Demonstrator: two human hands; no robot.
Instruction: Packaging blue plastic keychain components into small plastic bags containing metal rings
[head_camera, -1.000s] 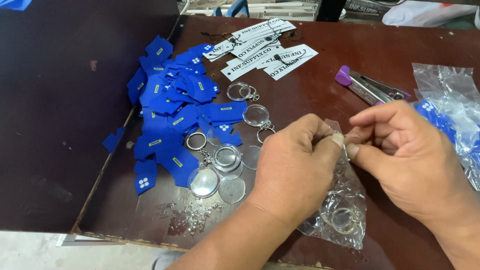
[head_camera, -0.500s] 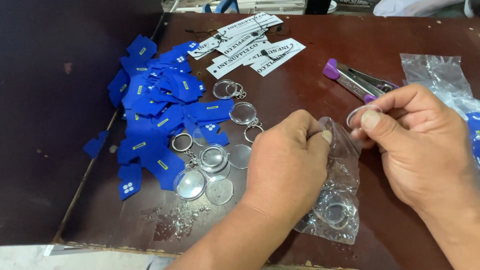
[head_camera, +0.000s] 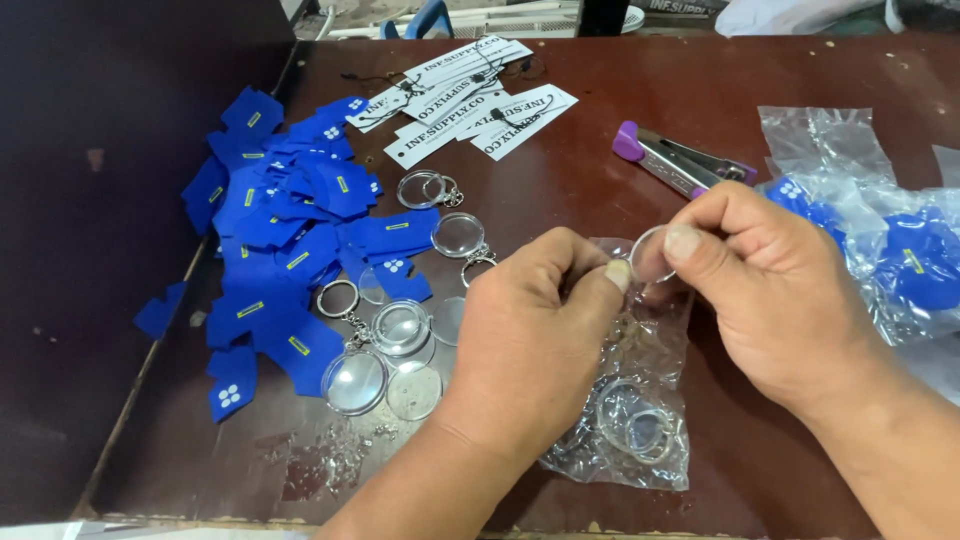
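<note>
Lifting ring (head_camera: 652, 255) clear of bag (head_camera: 640, 400)

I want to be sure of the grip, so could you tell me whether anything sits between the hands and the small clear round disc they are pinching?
Nothing visible does. The right hand pinches the small clear round disc directly, the left hand meets it at the fingertips, and the clear plastic bag lies beneath them.

Clear glossy plastic bag (head_camera: 640, 400); matt blue tags (head_camera: 290, 240); worn wooden table (head_camera: 600, 150).
</note>
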